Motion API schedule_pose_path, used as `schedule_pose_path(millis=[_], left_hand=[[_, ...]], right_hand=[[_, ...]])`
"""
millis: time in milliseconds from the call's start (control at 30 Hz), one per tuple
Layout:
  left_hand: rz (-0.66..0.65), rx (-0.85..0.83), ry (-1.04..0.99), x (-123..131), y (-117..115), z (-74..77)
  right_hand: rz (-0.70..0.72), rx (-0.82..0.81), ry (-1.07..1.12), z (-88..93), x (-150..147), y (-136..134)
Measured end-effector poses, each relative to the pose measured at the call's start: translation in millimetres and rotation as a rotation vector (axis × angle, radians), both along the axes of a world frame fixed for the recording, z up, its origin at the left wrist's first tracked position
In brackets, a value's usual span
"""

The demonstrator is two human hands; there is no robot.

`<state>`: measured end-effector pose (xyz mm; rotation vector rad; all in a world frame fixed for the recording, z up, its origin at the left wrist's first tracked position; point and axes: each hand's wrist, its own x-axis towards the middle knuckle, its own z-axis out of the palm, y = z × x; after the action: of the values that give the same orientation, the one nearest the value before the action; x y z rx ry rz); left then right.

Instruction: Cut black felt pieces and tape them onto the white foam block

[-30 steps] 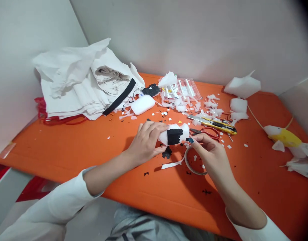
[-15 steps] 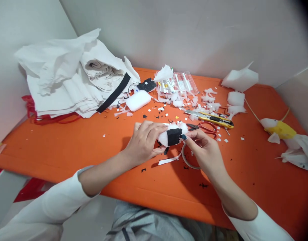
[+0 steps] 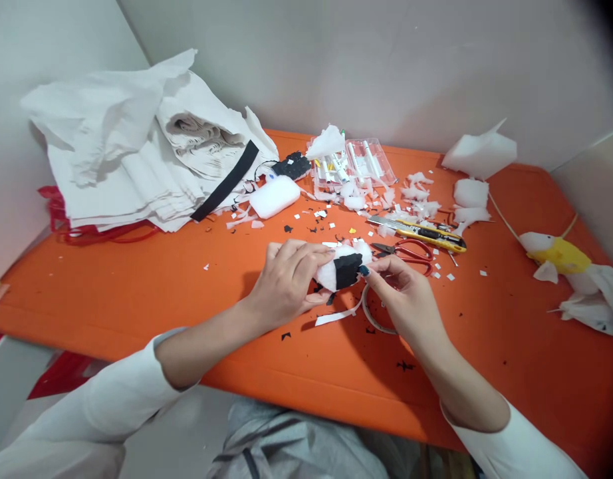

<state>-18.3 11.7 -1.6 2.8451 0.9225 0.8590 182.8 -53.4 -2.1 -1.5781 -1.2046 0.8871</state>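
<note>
A small white foam piece (image 3: 327, 275) with a black patch (image 3: 347, 271) across it is held just above the orange table. My left hand (image 3: 289, 279) grips its left end, fingers over the top and thumb beneath. At the other end, my right hand (image 3: 403, 289) pinches the right edge of the black patch between thumb and forefinger. Under my right hand lies a roll of white tape (image 3: 373, 319), partly hidden, with a loose strip (image 3: 336, 317) reaching left. Red-handled scissors (image 3: 411, 251) rest just behind my right hand.
A yellow utility knife (image 3: 421, 233) lies behind the scissors. White foam blocks (image 3: 275, 197), scraps and an open marker case (image 3: 369, 163) are farther back. A stack of white sheets (image 3: 117, 153) with a black strip (image 3: 227, 183) fills the left. A yellow-and-white fish figure (image 3: 558, 256) lies right.
The black patch's right edge looks smoother and less ragged around my right fingertips. Both hands keep nearly the same place and grip; the view has shifted slightly.
</note>
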Motion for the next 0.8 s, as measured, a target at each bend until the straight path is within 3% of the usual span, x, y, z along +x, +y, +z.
schedule_pose_path(millis=[233,367,433,567,800], left_hand=[[-0.005,-0.071,-0.023,1,1,-1.6],[0.000,-0.275,-0.099,2,0,0.6],[-0.025,-0.330,-0.140,2,-1,1.4],[-0.060,-0.340,-0.167,1,0,0.7],[-0.069,-0.271,-0.118,1,0,-2.7]], right_hand=[[-0.004,0.077,-0.174,-2.6,2,-1],[-0.116,0.081,0.007,-2.6,4,-1],[-0.076,0.066,0.129,-1.6,3,-1],[0.095,-0.024,0.370,-0.5,-1,0],[0.048,-0.018,0.417,-1.1,-8,2]])
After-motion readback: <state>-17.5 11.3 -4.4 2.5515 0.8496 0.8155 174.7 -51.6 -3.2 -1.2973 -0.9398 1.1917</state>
